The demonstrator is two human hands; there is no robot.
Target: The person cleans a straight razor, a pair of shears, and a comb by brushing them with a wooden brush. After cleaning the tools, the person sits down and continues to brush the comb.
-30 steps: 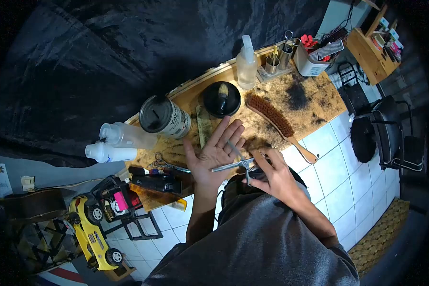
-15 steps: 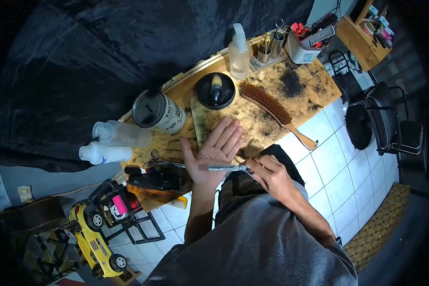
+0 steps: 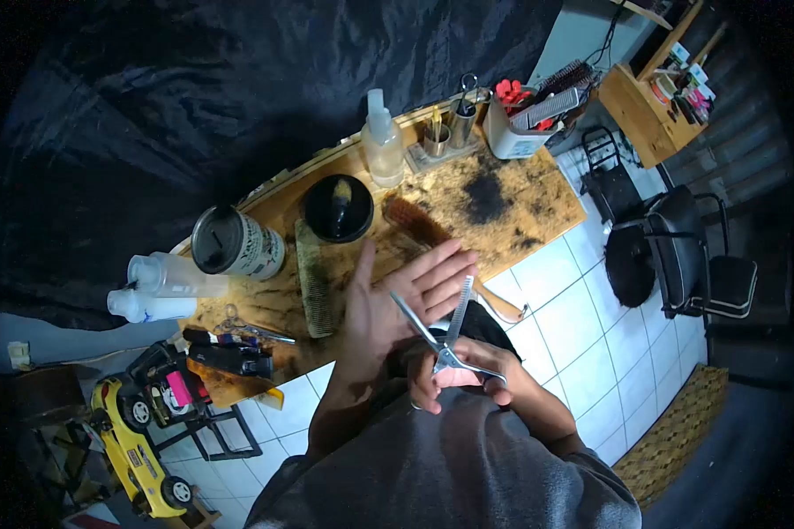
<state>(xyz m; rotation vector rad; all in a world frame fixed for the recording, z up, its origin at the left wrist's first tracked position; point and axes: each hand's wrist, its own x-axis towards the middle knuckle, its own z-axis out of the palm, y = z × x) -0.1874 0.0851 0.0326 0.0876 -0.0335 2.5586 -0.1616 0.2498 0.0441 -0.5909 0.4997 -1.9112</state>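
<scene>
My right hand (image 3: 472, 375) has its fingers in the handles of a pair of silver thinning scissors (image 3: 444, 348). Their blades are spread apart, one plain and one toothed, and point up toward my left hand. Palm up and fingers stretched out, my left hand (image 3: 401, 295) holds nothing. Its fingers cover part of a brown bristle brush (image 3: 412, 218) lying on the wooden table (image 3: 538, 189). Left of this hand lies a pale flat comb (image 3: 312, 282). Above the comb stands a black bowl (image 3: 313, 212) with a shaving brush (image 3: 340, 201) in it.
A labelled can (image 3: 260, 251), plastic bottles (image 3: 181, 275), another pair of scissors (image 3: 256, 329) and a black clipper (image 3: 229, 359) are on the left. Farther back are a spray bottle (image 3: 384, 159) and a white bin (image 3: 512, 141) of combs. Black chairs (image 3: 679, 238) stand at right.
The scissors have gone from closed and level to spread and pointing upward. My left hand's fingers now reach over the bristle brush. The whole view has shifted, with the table items farther left.
</scene>
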